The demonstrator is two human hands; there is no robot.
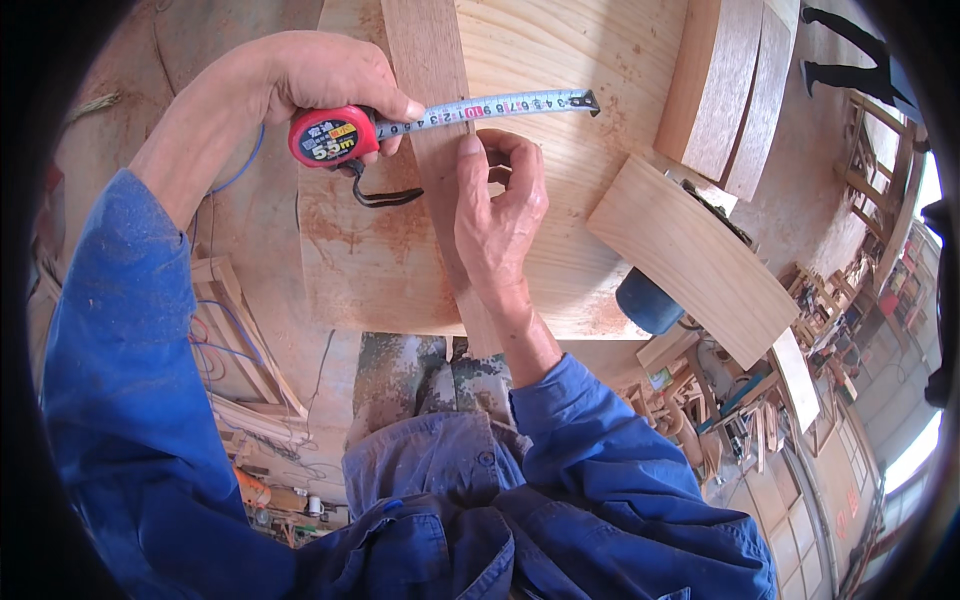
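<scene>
My left hand (345, 80) is closed around a red and black tape measure (332, 137), thumb near the mouth of its case. The drawn-out blade (500, 108) runs rightward across a narrow wooden board (432, 60), and its hooked end hangs over the pale panel beyond. A black wrist strap (388, 198) dangles from the case. Just below the blade, my right hand (505, 210) rests at the narrow board's right edge. Its thumb points up and the fingers curl in toward the thumb tip; whatever they pinch, if anything, is hidden.
The narrow board lies on a wide pale wood panel (580, 220) with sawdust smears. Thick boards (715, 90) lie at upper right, and another plank (695, 260) juts out over a blue round object (650, 302). Hoses (235, 325) and wood frames cover the floor at left. A person's legs (850, 75) show at far upper right.
</scene>
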